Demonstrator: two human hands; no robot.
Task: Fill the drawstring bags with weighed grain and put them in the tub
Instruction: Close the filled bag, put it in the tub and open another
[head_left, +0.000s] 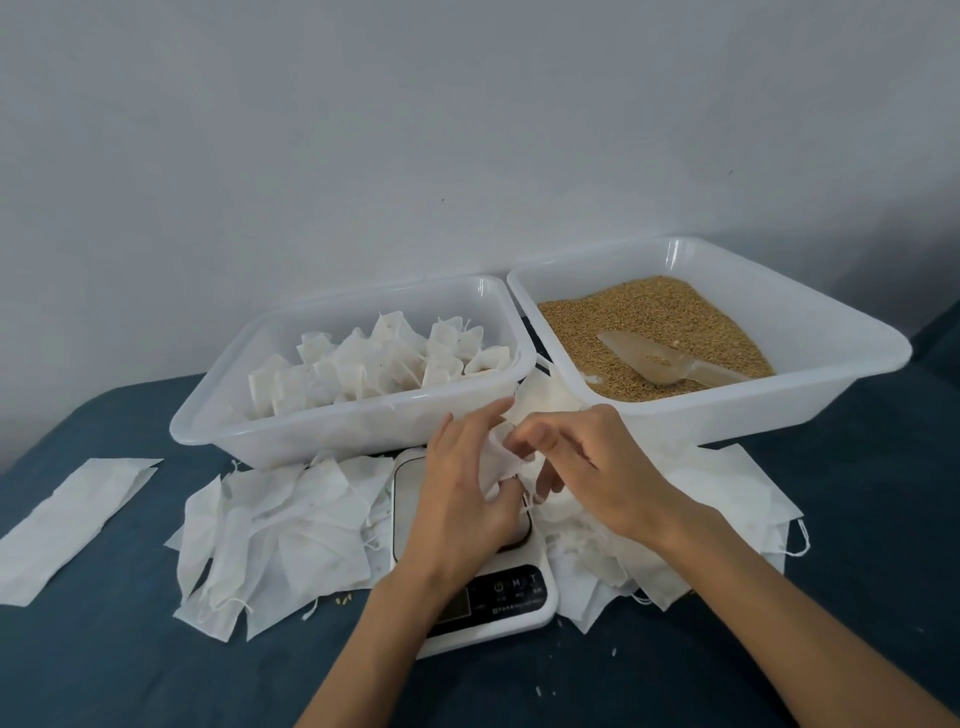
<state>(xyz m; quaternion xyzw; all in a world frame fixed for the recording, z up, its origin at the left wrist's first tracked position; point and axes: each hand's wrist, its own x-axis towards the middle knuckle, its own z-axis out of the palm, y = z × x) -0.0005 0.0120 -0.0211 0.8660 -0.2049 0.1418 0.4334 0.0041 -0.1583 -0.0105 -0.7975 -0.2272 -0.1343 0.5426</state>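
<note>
A small white drawstring bag (506, 457) was held over the scale (483, 571), pinched in the curled fingers of the left hand (462, 499) while the right hand (587, 467) worked at its mouth, fingers bent and apparently nipping the fabric or cord. Whether grain was already inside could not be told. The step would best be done with the mouth pulled wide and kept upright above the scale. Two tubs were counted: the left tub (311, 436) with roughly a dozen filled bags (374, 364) stood in rows, the right tub (779, 410) holding the grain (649, 312) and one scoop (670, 361). Two heaps of empty bags (275, 525) were seen flanking the scale, too overlapped to be counted, and one flat sheet (67, 525) was left on the blue-covered bench (104, 675).
</note>
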